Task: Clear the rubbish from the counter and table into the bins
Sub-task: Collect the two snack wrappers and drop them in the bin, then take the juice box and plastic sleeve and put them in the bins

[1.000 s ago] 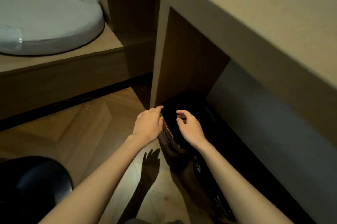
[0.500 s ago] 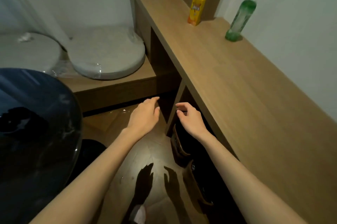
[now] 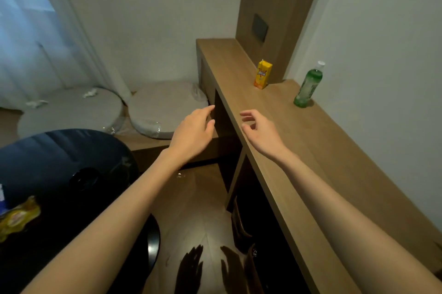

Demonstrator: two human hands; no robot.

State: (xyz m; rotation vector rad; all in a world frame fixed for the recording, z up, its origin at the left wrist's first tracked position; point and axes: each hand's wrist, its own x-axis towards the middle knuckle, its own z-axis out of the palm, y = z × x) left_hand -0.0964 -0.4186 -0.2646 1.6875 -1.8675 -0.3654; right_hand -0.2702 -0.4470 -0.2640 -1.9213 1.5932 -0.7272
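With both hands empty and fingers (image 3: 247,114) loosely spread, I should reach forward over the long wooden tabletop (image 3: 299,140) to the yellow juice carton (image 3: 263,74) standing well beyond my fingertips.

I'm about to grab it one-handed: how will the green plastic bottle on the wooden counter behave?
The green plastic bottle with a white cap is tall and narrow-based, so a sideways nudge would probably tip it. It looks smooth and round, so it would likely roll once down. How full it is cannot be told.
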